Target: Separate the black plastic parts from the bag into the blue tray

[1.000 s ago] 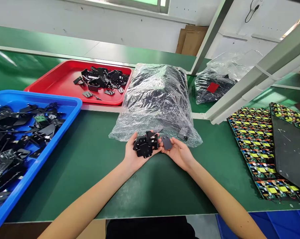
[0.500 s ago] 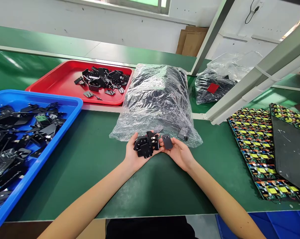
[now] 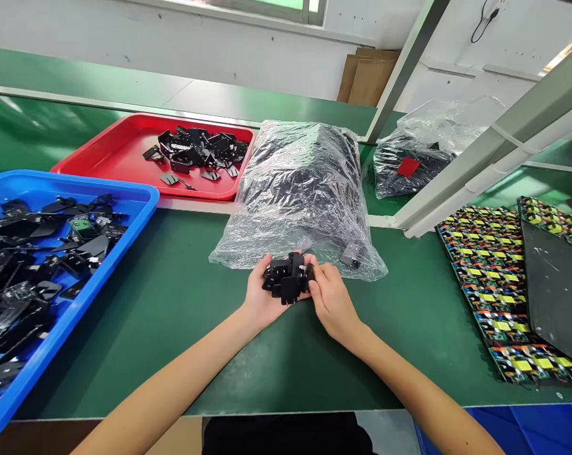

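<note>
The green workbench (image 3: 148,284) supports a blue tray (image 3: 134,221) at left, a red tray (image 3: 119,148) at far left, a filled clear plastic bag (image 3: 299,177) at far centre, a smaller bag (image 3: 390,174) at far right, and circuit boards (image 3: 485,272) at right.

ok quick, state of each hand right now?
Left hand: cupped, holding a cluster of black plastic parts.
Right hand: fingers curled at the cluster's right edge, touching it; whether it grips one part can't be told.
</note>
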The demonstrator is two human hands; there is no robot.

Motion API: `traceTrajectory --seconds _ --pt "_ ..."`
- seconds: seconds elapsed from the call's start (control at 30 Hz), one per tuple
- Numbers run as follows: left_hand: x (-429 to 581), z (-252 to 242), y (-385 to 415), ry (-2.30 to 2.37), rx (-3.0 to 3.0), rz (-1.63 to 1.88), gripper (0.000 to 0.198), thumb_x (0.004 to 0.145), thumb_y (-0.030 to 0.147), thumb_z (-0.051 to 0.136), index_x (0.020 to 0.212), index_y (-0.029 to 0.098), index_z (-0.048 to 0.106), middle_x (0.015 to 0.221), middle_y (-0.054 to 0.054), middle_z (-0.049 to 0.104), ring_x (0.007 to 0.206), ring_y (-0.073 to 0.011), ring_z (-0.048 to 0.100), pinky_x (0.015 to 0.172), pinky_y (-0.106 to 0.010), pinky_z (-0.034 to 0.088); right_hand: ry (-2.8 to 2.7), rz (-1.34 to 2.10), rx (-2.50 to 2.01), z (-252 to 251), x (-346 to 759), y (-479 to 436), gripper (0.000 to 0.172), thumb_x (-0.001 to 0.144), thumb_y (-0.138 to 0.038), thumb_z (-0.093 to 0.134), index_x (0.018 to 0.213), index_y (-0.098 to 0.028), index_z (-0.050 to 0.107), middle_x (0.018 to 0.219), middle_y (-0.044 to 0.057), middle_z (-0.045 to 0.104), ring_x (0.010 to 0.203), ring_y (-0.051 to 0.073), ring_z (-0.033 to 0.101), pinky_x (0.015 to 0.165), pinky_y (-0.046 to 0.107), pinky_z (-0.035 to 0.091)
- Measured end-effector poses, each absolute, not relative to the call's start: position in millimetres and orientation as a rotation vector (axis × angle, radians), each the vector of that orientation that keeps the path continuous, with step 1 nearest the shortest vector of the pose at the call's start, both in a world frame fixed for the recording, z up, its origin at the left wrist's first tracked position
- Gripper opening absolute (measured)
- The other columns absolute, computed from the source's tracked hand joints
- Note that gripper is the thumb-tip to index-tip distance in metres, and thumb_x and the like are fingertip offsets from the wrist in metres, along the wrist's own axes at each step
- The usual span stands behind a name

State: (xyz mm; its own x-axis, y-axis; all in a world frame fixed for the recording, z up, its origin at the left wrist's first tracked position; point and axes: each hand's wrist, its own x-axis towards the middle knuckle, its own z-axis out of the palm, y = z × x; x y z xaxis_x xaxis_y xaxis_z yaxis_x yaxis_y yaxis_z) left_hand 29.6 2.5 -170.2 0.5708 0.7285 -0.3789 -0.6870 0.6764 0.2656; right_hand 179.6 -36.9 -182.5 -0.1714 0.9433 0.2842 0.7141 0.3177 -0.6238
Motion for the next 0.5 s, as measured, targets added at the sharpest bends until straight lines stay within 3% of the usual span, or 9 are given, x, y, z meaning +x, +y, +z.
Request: traceTrajectory --seconds 0.13,0.27,0.4,0.5 --pt "34 -166 -1 0.557 0.072 0.762 0.044 0.086 0.043 0.041 0.104 0.01 0.065 0.096 -0.016 0.069 0.094 -0.0304 0.063 0.086 -0.05 0.046 -2.082 0.186 -1.439 -187 179 -34 0.048 0.093 -0.02 0.029 0.139 -0.005 0.033 0.099 0.015 0.054 0.089 0.024 0.045 0.08 0.04 0.044" --pt "36 -167 -4 0.601 0.059 0.76 0.039 0.086 0.04 0.042 0.086 0.011 0.067 0.081 -0.013 0.07 0.086 -0.0283 0.065 0.083 -0.046 0.049 -2.067 0.145 -1.44 -185 181 -33 0.047 0.093 -0.023 0.032 0.139 -0.01 0.035 0.097 0.013 0.054 0.088 0.024 0.046 0.08 0.041 0.043" --pt "34 -168 -3 0.557 0.049 0.819 0.037 0.086 0.039 0.042 0.093 0.012 0.066 0.089 -0.013 0.07 0.09 -0.0283 0.065 0.084 -0.046 0.048 -1.973 0.289 -1.356 -176 190 -32 0.044 0.092 -0.026 0.037 0.135 -0.022 0.042 0.106 0.01 0.054 0.095 0.023 0.049 0.084 0.04 0.041" --pt "33 -166 -3 0.539 0.063 0.845 0.039 0.085 0.039 0.043 0.101 0.01 0.063 0.094 -0.016 0.068 0.093 -0.0306 0.063 0.086 -0.049 0.047 -1.92 0.272 -1.398 -172 206 -25 0.036 0.092 -0.026 0.037 0.124 -0.024 0.053 0.103 0.009 0.057 0.097 0.023 0.051 0.087 0.041 0.04"
